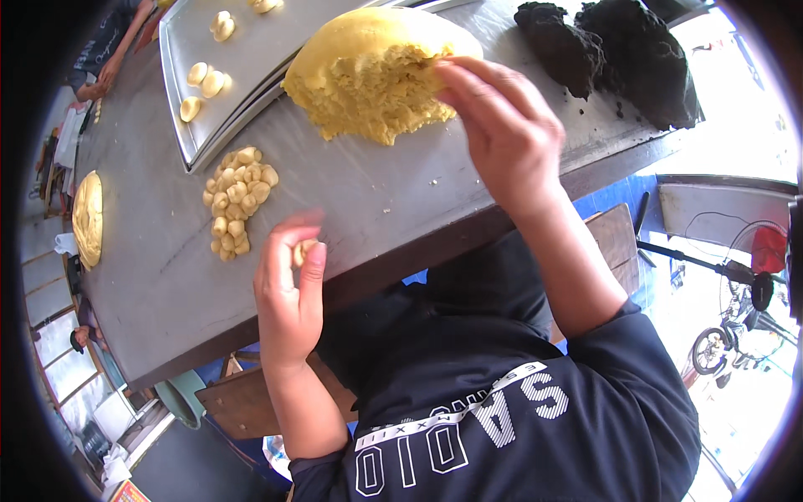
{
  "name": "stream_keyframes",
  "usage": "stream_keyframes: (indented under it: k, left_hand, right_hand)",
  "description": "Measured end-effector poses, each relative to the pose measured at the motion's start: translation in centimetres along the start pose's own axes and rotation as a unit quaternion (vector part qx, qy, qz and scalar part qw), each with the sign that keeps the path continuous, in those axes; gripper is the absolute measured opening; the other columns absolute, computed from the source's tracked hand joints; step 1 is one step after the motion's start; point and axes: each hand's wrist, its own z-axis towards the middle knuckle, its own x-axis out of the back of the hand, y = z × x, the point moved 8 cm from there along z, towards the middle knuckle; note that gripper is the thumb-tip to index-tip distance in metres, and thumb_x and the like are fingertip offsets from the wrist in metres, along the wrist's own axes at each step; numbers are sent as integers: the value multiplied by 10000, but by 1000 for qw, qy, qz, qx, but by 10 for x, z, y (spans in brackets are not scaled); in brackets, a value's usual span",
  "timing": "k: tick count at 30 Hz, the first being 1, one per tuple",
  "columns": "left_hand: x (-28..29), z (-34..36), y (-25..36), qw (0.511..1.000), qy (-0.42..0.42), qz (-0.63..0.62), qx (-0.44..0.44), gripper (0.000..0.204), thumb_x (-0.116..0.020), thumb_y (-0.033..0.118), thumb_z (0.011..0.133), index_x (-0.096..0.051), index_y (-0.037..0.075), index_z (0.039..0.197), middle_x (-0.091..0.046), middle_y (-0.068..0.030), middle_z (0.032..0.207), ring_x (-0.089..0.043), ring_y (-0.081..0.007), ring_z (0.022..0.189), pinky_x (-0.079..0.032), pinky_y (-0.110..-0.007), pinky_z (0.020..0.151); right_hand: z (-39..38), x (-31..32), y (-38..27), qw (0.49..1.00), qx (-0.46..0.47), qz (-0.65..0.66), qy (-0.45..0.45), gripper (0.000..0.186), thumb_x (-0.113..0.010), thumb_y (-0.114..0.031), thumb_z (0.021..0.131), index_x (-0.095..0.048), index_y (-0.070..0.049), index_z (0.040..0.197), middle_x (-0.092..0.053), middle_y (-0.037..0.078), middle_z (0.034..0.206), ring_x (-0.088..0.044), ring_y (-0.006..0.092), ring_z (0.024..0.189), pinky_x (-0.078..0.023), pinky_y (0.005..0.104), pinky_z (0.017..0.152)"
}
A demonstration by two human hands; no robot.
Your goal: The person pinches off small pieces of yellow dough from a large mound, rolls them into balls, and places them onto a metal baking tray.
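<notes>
On my feed: shirt (pixel 577 435) bears big white block letters, some striped, some outlined; pale band (pixel 385 433) across them carries small dark characters. Co-worker's top (pixel 102 42): light lettering. Red-yellow card (pixel 127 492), lower left: print too small for me.

The head view looks steeply down from the wearer's head, through the left of two side-by-side fisheye lenses. It faces the surface (pixel 368 188) at close range, taking in the left hand (pixel 288 276), the right hand (pixel 512 134) and, at the bottom, the dark shirt (pixel 577 443). Toward its round rim, a distant motorbike (pixel 736 330) looks small.
</notes>
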Motion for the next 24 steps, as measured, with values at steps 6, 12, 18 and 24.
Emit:
stream_keyframes:
  k: [6,12,18,24]
  left_hand:
    - [5,6,15,975,6,140,-173,353,-805,-79,1031,-808,-14,1378,-807,-159,1357,-780,-229,1132,-658,-377,992]
    - [-17,14,7,980,-16,137,-145,558,-764,-44,1081,-666,36,1625,-855,-143,1318,-801,-187,1106,-631,-365,1028]
    - [2,19,1,982,-141,110,-65,616,-824,11,1041,-657,25,1634,-880,-104,1283,-733,-204,1196,-609,-372,1057]
    - [17,-5,-42,997,-76,-16,7,516,-829,6,1048,-724,-5,1554,-869,-145,1319,-713,-171,1204,-587,-332,1064]
  right_hand:
    - [-33,-55,-38,964,-29,44,-260,259,-716,-12,924,-825,-53,1156,-814,98,1241,-779,362,1088,-650,460,978]
    - [-20,-32,-26,970,-38,100,-217,175,-809,-100,953,-811,-51,1121,-749,122,1174,-744,376,1111,-637,472,935]
    - [-23,-62,-36,928,2,125,-351,134,-763,-100,970,-848,-56,1064,-748,117,1212,-737,335,1146,-631,447,960]
    - [-29,-61,-43,907,23,169,-386,153,-734,-83,981,-849,-63,1079,-736,127,1186,-738,338,1134,-639,451,949]
